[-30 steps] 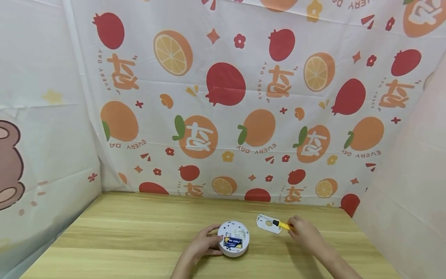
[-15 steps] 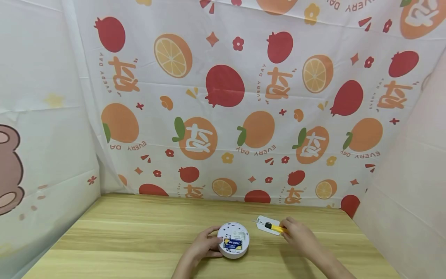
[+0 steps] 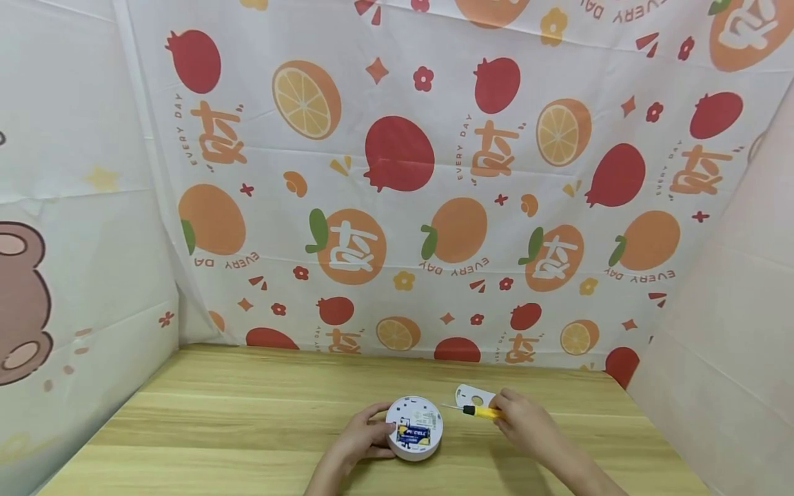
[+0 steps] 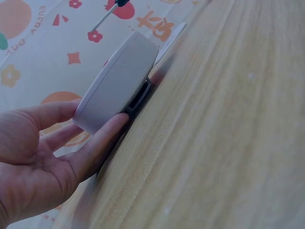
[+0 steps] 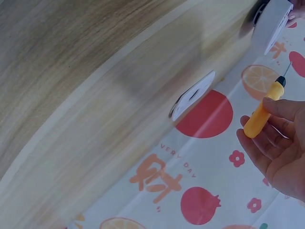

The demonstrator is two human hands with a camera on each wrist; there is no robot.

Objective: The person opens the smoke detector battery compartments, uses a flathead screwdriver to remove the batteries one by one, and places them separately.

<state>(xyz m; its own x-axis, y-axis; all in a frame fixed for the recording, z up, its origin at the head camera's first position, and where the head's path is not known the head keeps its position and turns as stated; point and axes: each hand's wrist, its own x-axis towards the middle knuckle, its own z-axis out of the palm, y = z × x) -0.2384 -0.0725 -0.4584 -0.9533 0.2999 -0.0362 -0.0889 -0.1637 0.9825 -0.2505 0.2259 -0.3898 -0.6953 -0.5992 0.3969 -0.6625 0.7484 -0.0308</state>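
A round white smoke alarm [image 3: 423,415] stands on the table, its back facing up and a blue-and-yellow battery [image 3: 413,435] showing in it. My left hand [image 3: 366,434] grips its left rim between thumb and fingers. In the left wrist view, the smoke alarm [image 4: 116,81] is tilted, with dark slots along its lower side. My right hand [image 3: 527,427] holds a screwdriver [image 3: 484,412] by its yellow handle. The screwdriver's tip points left, in the air near the alarm's right edge. In the right wrist view, thumb and fingers pinch the screwdriver handle [image 5: 260,118].
A flat white mounting plate [image 3: 466,395] with a round hole lies behind the screwdriver, partly covered by my right hand. The wooden table [image 3: 248,406] ends at a fruit-printed cloth [image 3: 409,241] at the back. Pale cloths hang on both sides.
My right hand has moved left with the screwdriver, from over the plate towards the smoke alarm. My left hand and the alarm have stayed nearly still.
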